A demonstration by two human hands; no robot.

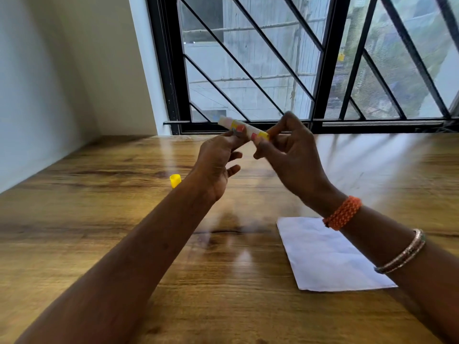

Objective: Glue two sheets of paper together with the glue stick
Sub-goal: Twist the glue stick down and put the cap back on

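Note:
Both of my hands hold a white and yellow glue stick in the air above the wooden table. My left hand pinches its middle with thumb and fingers. My right hand pinches its yellow base end. The stick's uncapped white tip points up and to the left. Its yellow cap lies on the table to the left of my left wrist. White paper lies flat on the table at the right, partly under my right forearm; I cannot tell whether it is one sheet or two.
A barred window with a black frame runs along the table's far edge. A white wall borders the table on the left. My right wrist wears an orange band and metal bangles.

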